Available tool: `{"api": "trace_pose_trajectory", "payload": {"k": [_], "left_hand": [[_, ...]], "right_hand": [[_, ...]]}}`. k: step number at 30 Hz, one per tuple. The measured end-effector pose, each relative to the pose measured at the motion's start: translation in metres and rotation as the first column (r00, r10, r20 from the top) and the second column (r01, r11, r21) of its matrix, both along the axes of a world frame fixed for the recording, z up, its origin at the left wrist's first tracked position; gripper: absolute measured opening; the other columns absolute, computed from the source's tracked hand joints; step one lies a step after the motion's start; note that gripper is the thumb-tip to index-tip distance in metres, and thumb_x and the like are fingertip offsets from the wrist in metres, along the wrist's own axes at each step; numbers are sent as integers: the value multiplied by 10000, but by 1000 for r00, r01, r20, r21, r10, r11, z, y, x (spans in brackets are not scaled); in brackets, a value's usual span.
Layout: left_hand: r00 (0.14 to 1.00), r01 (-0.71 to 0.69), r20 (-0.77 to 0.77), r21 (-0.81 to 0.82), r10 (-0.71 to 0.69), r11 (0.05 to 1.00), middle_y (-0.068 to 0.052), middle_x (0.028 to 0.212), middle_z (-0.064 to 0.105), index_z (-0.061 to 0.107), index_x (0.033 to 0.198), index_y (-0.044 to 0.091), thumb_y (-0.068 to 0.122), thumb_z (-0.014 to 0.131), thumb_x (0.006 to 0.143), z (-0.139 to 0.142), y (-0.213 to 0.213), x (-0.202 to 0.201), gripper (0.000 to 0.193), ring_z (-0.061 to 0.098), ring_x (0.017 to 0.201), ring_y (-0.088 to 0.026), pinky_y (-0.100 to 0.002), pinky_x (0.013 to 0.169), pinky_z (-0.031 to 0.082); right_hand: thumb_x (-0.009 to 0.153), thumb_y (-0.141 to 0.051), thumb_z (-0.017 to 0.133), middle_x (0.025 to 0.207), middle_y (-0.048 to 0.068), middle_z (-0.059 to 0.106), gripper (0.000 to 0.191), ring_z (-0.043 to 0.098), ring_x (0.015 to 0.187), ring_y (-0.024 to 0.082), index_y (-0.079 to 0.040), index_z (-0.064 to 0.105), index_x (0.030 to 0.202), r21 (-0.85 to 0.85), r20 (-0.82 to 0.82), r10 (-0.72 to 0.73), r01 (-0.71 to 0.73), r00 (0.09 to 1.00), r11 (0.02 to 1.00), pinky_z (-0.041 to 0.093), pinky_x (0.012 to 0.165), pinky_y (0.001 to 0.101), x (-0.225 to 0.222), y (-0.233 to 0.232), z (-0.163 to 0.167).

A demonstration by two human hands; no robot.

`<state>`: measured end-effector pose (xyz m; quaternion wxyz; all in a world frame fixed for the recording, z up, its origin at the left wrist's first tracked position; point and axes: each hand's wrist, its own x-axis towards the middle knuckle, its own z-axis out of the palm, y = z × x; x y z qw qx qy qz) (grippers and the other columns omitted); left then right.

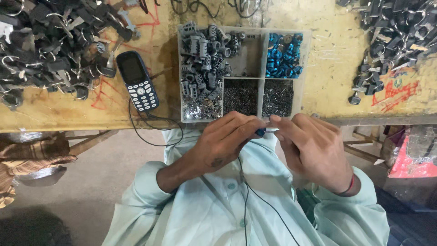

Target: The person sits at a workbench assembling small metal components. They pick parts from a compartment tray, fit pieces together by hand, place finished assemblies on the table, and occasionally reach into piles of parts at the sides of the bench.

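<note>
Yellow desk (pixel 332 59), scuffed, red scribbles on it, runs across the top of your view; below its edge you see grey floor and your own pale green shirt. Clear tray (pixel 306 68) sits at the near edge of the desk, dead centre, split into compartments: grey cylinders (pixel 200 54) fill the tall left one, blue rings (pixel 283 54) the top right one, and the two lower ones hold small dark pins (pixel 258 96), too fine to make out. Phone (pixel 138 81), dark blue with a keypad, lies just left of the tray, tilted; a black cable (pixel 154 132) loops off the desk edge below it. Key pile (pixel 54 45) with rings covers the desk's far left; a second key pile (pixel 393 36) sits at the far right, well apart from the tray. Your left hand (pixel 225 141) is curled shut, fingertips pinching a small blue part (pixel 260 132) just in front of the tray's near edge, above your lap. Your right hand (pixel 314 148) meets it from the other side, thumb and forefinger closed on the same part's pale end; the fingertips of both hands nearly touch. Most of the part is hidden between the fingers, so you can't tell its shape. Red band on your right wrist. Another thin black wire (pixel 259 200) runs down your shirt front. Red bag (pixel 412 159) sits under the desk at right.
</note>
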<state>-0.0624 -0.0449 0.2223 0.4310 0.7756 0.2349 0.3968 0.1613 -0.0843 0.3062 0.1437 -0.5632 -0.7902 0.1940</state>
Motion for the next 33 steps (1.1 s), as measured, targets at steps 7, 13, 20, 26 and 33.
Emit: {"api": "trace_pose_trajectory", "payload": {"k": [7, 13, 20, 26, 33], "left_hand": [[994, 100, 41, -58, -98, 993, -140, 1164, 664, 583, 1266, 3, 11, 769, 874, -12, -4, 2, 434, 676, 1093, -325, -418, 932, 578], [989, -128, -86, -85, 121, 988, -143, 1169, 657, 536, 1435, -65, 106, 782, 947, 15, -5, -24, 573, 665, 1074, -325, -436, 928, 558], [508, -572, -483, 430, 713, 699, -73, 1400, 605, 763, 1254, 128, -85, 703, 860, 7, 32, -134, 452, 522, 1295, -334, -438, 1114, 450], [412, -495, -606, 478, 681, 725, -51, 1447, 550, 773, 1253, 186, -17, 735, 898, -13, 35, -153, 410, 444, 1351, -306, -455, 1168, 402], [384, -472, -644, 478, 661, 740, -46, 1505, 539, 770, 1296, 214, 60, 741, 898, -23, 37, -160, 428, 445, 1400, -320, -500, 1169, 376]], "right_hand": [[738, 30, 692, 762, 117, 531, 765, 597, 644, 295, -59, 482, 1469, 84, 143, 154, -167, 978, 982, 475, 564, 423, -24, -3, -12], [920, 147, 503, 840, 152, 621, 604, 608, 640, 253, -8, 495, 1503, -38, -69, -254, 252, 965, 967, 476, 602, 388, 16, 14, 5], [1078, 126, 546, 1158, 203, 634, 336, 614, 905, 294, 53, 564, 1405, 343, 106, -402, 346, 910, 874, 506, 793, 376, 67, 37, -47], [1120, 143, 543, 1316, 168, 591, 258, 643, 1067, 233, 49, 556, 1360, 151, -72, -345, 352, 936, 924, 563, 932, 318, 59, 38, -40], [1117, 192, 600, 1299, 209, 586, 243, 688, 1059, 236, 95, 585, 1339, 109, -117, -295, 308, 948, 945, 576, 889, 296, 46, 51, -31]]}}
